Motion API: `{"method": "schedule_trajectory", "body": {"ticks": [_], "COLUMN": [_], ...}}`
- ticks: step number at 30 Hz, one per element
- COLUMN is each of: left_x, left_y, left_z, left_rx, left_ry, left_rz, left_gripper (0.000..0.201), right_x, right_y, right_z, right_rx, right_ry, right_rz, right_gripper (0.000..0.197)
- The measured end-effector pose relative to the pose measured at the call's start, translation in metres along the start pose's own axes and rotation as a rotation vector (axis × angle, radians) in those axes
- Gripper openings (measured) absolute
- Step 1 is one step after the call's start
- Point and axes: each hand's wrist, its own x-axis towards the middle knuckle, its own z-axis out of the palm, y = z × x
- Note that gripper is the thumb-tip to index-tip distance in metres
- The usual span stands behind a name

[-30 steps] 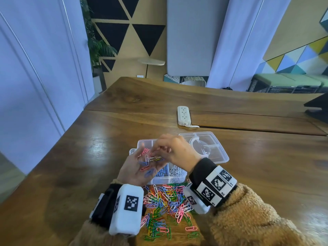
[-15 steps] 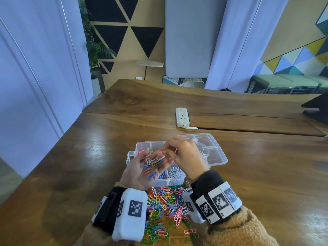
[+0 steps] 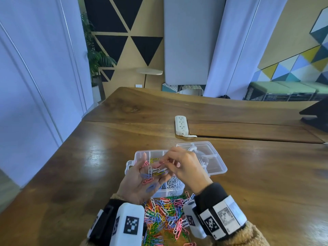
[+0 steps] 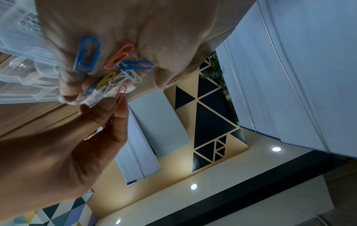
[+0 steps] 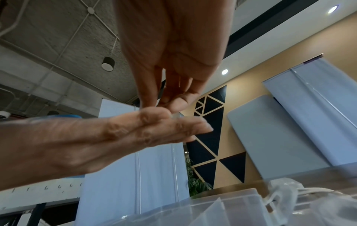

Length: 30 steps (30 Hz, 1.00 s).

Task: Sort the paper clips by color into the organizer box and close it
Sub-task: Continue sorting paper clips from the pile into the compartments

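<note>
- Pinching that pink clip (image 4: 121,93) off your palm looks like the step here; lift it clear so the white ones (image 4: 127,77) beside it don't snag.
- Your right hand (image 3: 184,167) has thumb and forefinger pressed on it; your left hand (image 3: 142,181) lies spread, palm up, cradling blue, orange, yellow and white clips over the organizer box (image 3: 138,155).
- Drop it in with the pink ones at the box's left side, I'd guess.
- The unsorted pile (image 3: 165,215) sits just in front of the box, lid (image 3: 218,162) open.
- No readable writing, only square markers on the wrist bands (image 3: 131,226).
</note>
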Motion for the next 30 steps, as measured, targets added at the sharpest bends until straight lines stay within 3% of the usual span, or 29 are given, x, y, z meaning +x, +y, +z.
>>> {"method": "schedule_trajectory", "body": {"ticks": [1,5,7,10,12,17,21,25,30], "left_x": [0.000,-0.001,-0.001,-0.001,0.001,0.001,-0.002,-0.004,-0.003], "left_y": [-0.001,0.003,0.001,-0.002,-0.003,-0.001,0.003,0.000,-0.001], "left_z": [0.000,-0.003,-0.008,-0.010,-0.009,-0.006,-0.006,-0.007,-0.006], "left_rx": [0.009,0.006,-0.016,-0.114,-0.084,-0.068,-0.059,-0.033,-0.021], "left_ry": [-0.057,-0.098,0.007,0.018,0.096,0.150,0.106,-0.111,-0.028], "left_rz": [0.035,-0.057,-0.053,-0.083,-0.063,-0.037,-0.067,-0.048,-0.079], "left_gripper": [0.084,0.082,0.080,0.077,0.075,0.069,0.068,0.075,0.079], "right_x": [-0.001,0.000,0.001,0.005,0.006,0.003,-0.004,-0.006,-0.006], "right_y": [0.000,0.002,0.000,-0.003,-0.003,0.000,-0.001,0.000,-0.001], "right_z": [-0.001,-0.001,-0.001,-0.001,-0.001,-0.005,-0.011,-0.010,-0.011], "right_rx": [-0.012,-0.010,0.002,0.023,0.018,0.014,-0.044,-0.067,0.053], "right_ry": [-0.014,-0.082,-0.118,-0.150,-0.156,-0.083,-0.183,-0.259,-0.163], "right_rz": [0.016,0.054,0.046,0.032,0.024,-0.027,0.003,0.014,0.054], "right_gripper": [0.008,0.009,0.013,0.018,0.019,0.018,0.004,0.010,0.009]}}
